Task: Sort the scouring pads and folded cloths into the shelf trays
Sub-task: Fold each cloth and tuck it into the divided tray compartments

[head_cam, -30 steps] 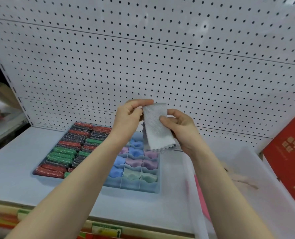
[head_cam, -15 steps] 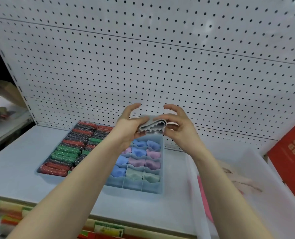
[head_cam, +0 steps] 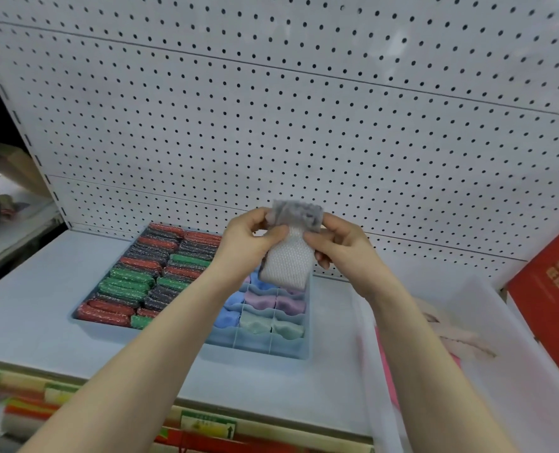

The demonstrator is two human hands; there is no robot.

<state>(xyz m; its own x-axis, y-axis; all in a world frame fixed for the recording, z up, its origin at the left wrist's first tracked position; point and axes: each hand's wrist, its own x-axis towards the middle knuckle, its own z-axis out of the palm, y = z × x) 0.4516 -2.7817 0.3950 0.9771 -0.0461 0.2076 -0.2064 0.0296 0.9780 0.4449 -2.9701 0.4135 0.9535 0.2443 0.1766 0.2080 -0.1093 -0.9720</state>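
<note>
Grey waffle-textured folded cloth (head_cam: 288, 256) sits pinched between both hands, left hand (head_cam: 250, 243) and right hand (head_cam: 340, 245), mid-frame; best tighten the fold before lowering it into the blue divided tray (head_cam: 301, 349).

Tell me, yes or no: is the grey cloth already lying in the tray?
No, both the left hand and the right hand pinch the cloth in the air above the tray.

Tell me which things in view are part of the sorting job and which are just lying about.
Part of the job:
grey cloth, held by left hand and right hand
divided tray of folded cloths
tray of scouring pads
clear bin, which seems to hold more cloths

Lying about:
red box
pegboard
shelf
</note>
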